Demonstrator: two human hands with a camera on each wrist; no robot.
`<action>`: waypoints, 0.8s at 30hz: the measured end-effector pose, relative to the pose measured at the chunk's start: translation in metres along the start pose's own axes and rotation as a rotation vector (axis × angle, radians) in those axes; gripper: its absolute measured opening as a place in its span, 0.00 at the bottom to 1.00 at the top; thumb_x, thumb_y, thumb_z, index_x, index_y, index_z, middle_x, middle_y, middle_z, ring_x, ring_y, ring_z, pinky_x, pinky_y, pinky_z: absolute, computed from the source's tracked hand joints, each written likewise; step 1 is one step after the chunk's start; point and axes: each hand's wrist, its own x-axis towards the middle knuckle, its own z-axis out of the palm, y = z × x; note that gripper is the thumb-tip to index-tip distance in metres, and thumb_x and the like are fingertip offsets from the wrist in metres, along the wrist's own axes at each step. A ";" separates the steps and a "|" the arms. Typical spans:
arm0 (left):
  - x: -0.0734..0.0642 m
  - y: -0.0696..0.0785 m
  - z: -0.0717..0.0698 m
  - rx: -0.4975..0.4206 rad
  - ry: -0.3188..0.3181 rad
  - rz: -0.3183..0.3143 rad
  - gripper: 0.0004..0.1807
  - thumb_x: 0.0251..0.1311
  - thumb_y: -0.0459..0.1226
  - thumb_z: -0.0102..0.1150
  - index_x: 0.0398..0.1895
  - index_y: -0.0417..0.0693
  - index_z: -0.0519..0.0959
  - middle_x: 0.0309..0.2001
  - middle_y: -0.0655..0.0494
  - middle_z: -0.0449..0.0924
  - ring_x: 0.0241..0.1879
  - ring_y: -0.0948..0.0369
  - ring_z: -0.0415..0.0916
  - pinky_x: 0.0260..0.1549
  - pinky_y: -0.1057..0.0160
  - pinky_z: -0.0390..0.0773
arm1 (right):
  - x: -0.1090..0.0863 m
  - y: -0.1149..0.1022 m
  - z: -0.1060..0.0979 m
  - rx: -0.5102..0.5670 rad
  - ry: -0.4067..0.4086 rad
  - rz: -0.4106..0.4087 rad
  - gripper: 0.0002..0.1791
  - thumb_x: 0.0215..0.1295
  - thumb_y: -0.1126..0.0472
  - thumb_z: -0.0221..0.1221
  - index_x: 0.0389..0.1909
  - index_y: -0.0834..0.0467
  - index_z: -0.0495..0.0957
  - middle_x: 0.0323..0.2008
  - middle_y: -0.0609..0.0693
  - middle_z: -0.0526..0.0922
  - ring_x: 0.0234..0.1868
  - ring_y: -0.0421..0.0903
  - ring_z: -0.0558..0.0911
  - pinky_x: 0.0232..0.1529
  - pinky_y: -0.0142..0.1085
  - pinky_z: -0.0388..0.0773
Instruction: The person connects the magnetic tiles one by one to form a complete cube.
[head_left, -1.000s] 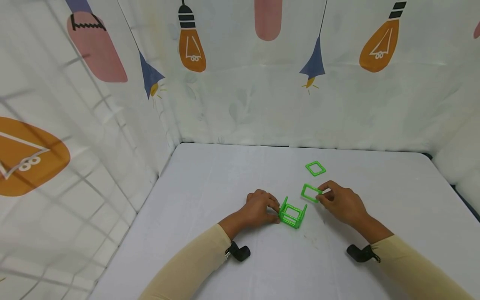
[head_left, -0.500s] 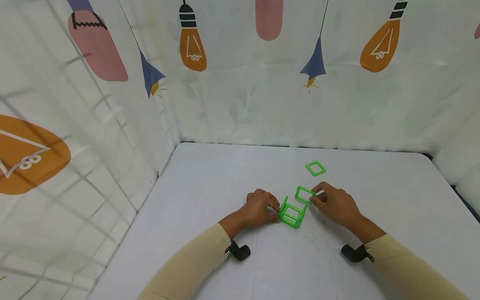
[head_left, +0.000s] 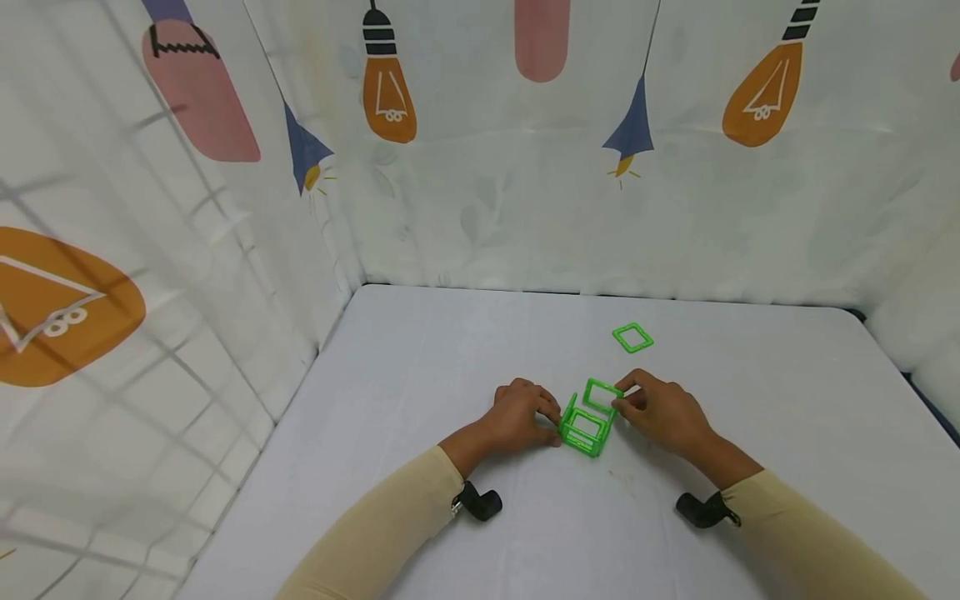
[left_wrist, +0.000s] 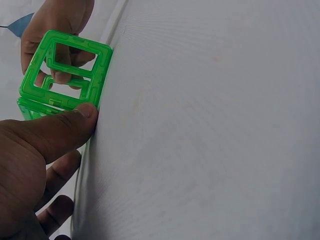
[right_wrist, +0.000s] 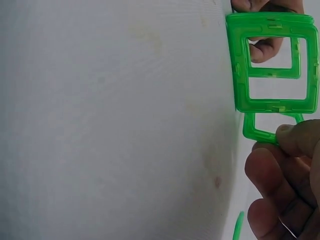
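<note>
An open box of green see-through square magnetic tiles (head_left: pixel 578 441) stands on the table between the hands. My left hand (head_left: pixel 517 417) grips its left side, with the thumb (left_wrist: pixel 80 117) on the lower edge of one square in the left wrist view. My right hand (head_left: pixel 663 414) pinches a single green magnetic tile (head_left: pixel 604 386) by its right edge. That tile is tilted up at the far side of the box, right at its back edge. In the right wrist view the held tile (right_wrist: pixel 259 135) shows partly behind the box (right_wrist: pixel 275 106).
Another green square tile (head_left: pixel 622 343) lies flat farther back on the white table (head_left: pixel 450 333). A white cloth wall (head_left: pixel 480 217) with printed lamps rises behind and on the left. Black wrist cameras sit on both sleeves.
My right hand has moved left and slightly toward me, bringing its tile from apart to the back of the box. The left hand and box have stayed in place.
</note>
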 end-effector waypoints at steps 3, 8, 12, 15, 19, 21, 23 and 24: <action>0.000 0.000 0.001 0.003 0.000 0.001 0.10 0.56 0.46 0.77 0.41 0.66 0.91 0.52 0.71 0.80 0.63 0.58 0.65 0.60 0.48 0.61 | 0.000 -0.001 0.001 0.014 -0.013 0.004 0.14 0.71 0.56 0.65 0.52 0.54 0.76 0.39 0.53 0.90 0.20 0.39 0.79 0.21 0.39 0.73; 0.000 0.000 0.001 0.008 0.002 0.002 0.09 0.55 0.45 0.78 0.41 0.66 0.91 0.52 0.71 0.80 0.63 0.58 0.65 0.59 0.49 0.61 | 0.000 -0.002 0.003 0.021 -0.019 -0.006 0.12 0.71 0.57 0.65 0.51 0.54 0.77 0.37 0.52 0.90 0.22 0.38 0.79 0.21 0.39 0.73; 0.000 0.001 0.001 0.003 0.005 0.000 0.10 0.55 0.45 0.78 0.40 0.65 0.91 0.52 0.70 0.81 0.63 0.58 0.66 0.59 0.49 0.62 | 0.000 -0.002 0.003 0.033 -0.028 -0.014 0.12 0.70 0.58 0.65 0.50 0.54 0.77 0.37 0.51 0.90 0.24 0.38 0.80 0.22 0.39 0.73; 0.000 0.001 0.000 0.002 0.007 0.000 0.10 0.55 0.45 0.78 0.40 0.65 0.91 0.52 0.70 0.81 0.63 0.58 0.66 0.59 0.49 0.62 | 0.000 -0.001 0.003 0.047 -0.043 -0.012 0.12 0.70 0.59 0.65 0.50 0.54 0.77 0.38 0.52 0.90 0.25 0.38 0.81 0.22 0.39 0.73; 0.000 0.001 0.000 0.003 0.007 0.000 0.10 0.54 0.45 0.78 0.40 0.65 0.91 0.52 0.71 0.81 0.62 0.58 0.66 0.58 0.49 0.62 | 0.001 -0.001 0.002 0.072 -0.073 -0.005 0.11 0.70 0.60 0.65 0.50 0.54 0.77 0.40 0.53 0.90 0.28 0.38 0.83 0.23 0.39 0.74; 0.000 0.001 0.000 0.003 0.006 -0.001 0.09 0.54 0.45 0.78 0.40 0.65 0.91 0.51 0.71 0.81 0.62 0.58 0.66 0.58 0.49 0.62 | 0.001 -0.001 0.001 0.080 -0.094 -0.005 0.11 0.71 0.60 0.64 0.51 0.54 0.77 0.41 0.54 0.89 0.30 0.38 0.83 0.23 0.39 0.75; 0.001 0.001 0.000 0.004 0.004 -0.004 0.09 0.54 0.45 0.78 0.40 0.66 0.91 0.51 0.71 0.80 0.62 0.58 0.66 0.58 0.49 0.62 | 0.001 0.000 0.000 0.084 -0.115 -0.007 0.11 0.72 0.61 0.64 0.51 0.54 0.77 0.42 0.53 0.89 0.30 0.38 0.83 0.24 0.39 0.75; 0.001 0.001 0.001 0.003 0.004 -0.005 0.09 0.54 0.45 0.78 0.40 0.66 0.91 0.51 0.72 0.80 0.62 0.58 0.66 0.58 0.49 0.62 | 0.001 0.000 -0.001 0.083 -0.124 -0.011 0.11 0.72 0.61 0.63 0.52 0.54 0.77 0.42 0.53 0.89 0.30 0.39 0.83 0.24 0.38 0.75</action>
